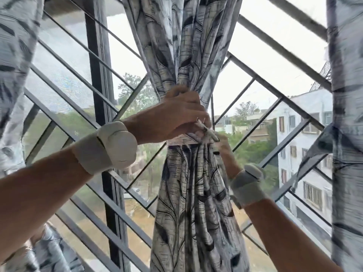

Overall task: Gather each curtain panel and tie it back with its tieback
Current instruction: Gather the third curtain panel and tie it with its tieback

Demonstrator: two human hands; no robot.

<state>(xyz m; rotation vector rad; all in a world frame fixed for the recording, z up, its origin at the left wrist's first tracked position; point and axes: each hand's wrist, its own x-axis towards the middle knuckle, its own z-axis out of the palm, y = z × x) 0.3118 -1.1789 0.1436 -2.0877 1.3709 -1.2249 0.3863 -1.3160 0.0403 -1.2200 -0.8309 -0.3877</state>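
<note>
A grey-and-white leaf-print curtain panel (pixel 196 203) hangs in the centre, bunched tight at mid-height. A pale fabric tieback (pixel 181 141) wraps around the bunch, with its frayed ends (pixel 206 130) sticking out on the right. My left hand (pixel 176 114) is closed around the gathered cloth just above the band, fingers on the tieback ends. My right hand (pixel 225 150) reaches in from the lower right behind the bunch and pinches the tieback end; most of its fingers are hidden by the cloth. Both wrists wear pale bands.
Behind the curtain stands a window with a diagonal metal grille (pixel 84 122) and a dark vertical frame (pixel 100 85). Other curtain panels hang at the far left (pixel 13 75) and the far right (pixel 347 114). Buildings and trees show outside.
</note>
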